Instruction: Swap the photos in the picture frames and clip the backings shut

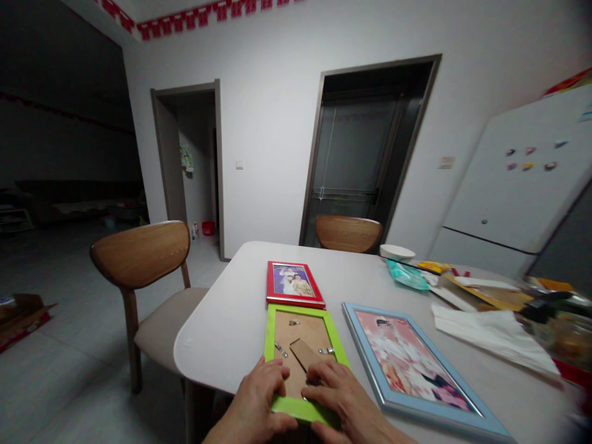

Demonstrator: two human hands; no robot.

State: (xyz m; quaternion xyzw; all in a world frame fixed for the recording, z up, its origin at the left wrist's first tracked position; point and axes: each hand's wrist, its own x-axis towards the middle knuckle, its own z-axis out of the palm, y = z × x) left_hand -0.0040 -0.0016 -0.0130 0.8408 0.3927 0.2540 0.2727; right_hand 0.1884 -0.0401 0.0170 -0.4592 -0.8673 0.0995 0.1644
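Note:
A lime-green picture frame (272,330) lies back side up at the near edge of the table, its brown backing board (309,327) showing. Metal clips and a slanted stand leg are on that board. My left hand (259,398) is closed around the frame's near left corner, thumb at the near rim. With fingers bent over the backing beside the stand leg, my right hand (345,394) grips the near right part. Just beyond lies a red picture frame (296,283), photo up. To the right is a larger light-blue picture frame (411,364), also photo up.
The white table (217,333) has a rounded left corner. On its right side are a white bowl (396,251), a teal packet (407,274), white paper (494,333) and assorted clutter. Wooden chairs stand at the left (143,253) and far side (349,233). A white fridge (522,172) is at right.

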